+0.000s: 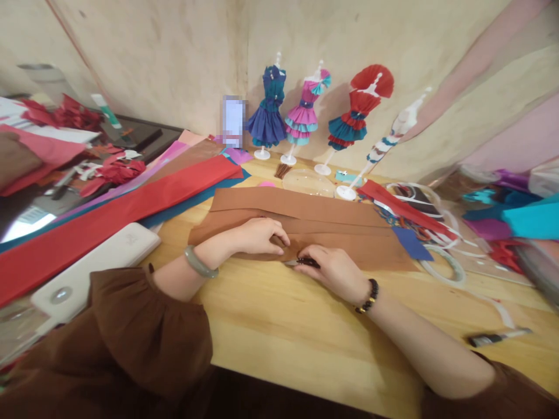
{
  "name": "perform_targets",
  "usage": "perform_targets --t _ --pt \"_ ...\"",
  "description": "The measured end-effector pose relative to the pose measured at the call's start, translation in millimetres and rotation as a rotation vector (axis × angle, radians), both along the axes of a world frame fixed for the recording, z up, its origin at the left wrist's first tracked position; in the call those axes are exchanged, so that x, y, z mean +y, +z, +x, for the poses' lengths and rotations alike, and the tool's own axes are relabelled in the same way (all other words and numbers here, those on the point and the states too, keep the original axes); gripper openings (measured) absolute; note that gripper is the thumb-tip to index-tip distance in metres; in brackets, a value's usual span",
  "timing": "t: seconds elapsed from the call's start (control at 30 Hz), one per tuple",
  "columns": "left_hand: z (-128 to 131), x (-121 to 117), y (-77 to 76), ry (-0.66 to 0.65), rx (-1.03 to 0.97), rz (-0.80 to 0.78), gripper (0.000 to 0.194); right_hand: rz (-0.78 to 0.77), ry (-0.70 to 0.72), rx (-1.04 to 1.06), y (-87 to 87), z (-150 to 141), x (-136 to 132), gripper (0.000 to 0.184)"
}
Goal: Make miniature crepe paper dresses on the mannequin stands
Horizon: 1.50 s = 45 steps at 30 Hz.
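A wide strip of brown paper [371,247] with folded or layered edges lies across the wooden table in front of me. My left hand [258,235] rests on its near part, fingers curled, with thumb and index finger close together at the paper; the exact grip is partly hidden. In my right hand [334,267] is a small pair of scissors [308,262] with dark handles. Their blades point left, close to the paper's near edge and just below my left fingertips.
Several small dress stands line the wall, including a blue dress [267,119], a pink dress [302,119] and a red dress [364,105]. Left lie a red paper strip [126,218] and a white power bank [98,267]. Right are a tape roll [456,270] and a black-capped pen [484,339].
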<state>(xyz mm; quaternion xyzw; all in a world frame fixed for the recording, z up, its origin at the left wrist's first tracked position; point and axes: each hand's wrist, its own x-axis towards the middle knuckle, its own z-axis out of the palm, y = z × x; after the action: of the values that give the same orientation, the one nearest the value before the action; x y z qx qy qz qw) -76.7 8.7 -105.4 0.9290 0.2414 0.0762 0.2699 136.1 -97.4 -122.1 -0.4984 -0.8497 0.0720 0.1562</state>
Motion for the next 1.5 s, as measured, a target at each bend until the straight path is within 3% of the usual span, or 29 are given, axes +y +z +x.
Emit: perform_targets --t 1.03,1.5 --pt "-1 1 2.3 0.006 -0.017 -0.045 0.029 -0.018 -0.012 -0.007 -4.5 -7 1 0.034" --pt "0 4 -4.9 0.020 -0.017 -0.036 0.030 -0.011 -0.023 -0.031 -3.0 -16 3 0.029"
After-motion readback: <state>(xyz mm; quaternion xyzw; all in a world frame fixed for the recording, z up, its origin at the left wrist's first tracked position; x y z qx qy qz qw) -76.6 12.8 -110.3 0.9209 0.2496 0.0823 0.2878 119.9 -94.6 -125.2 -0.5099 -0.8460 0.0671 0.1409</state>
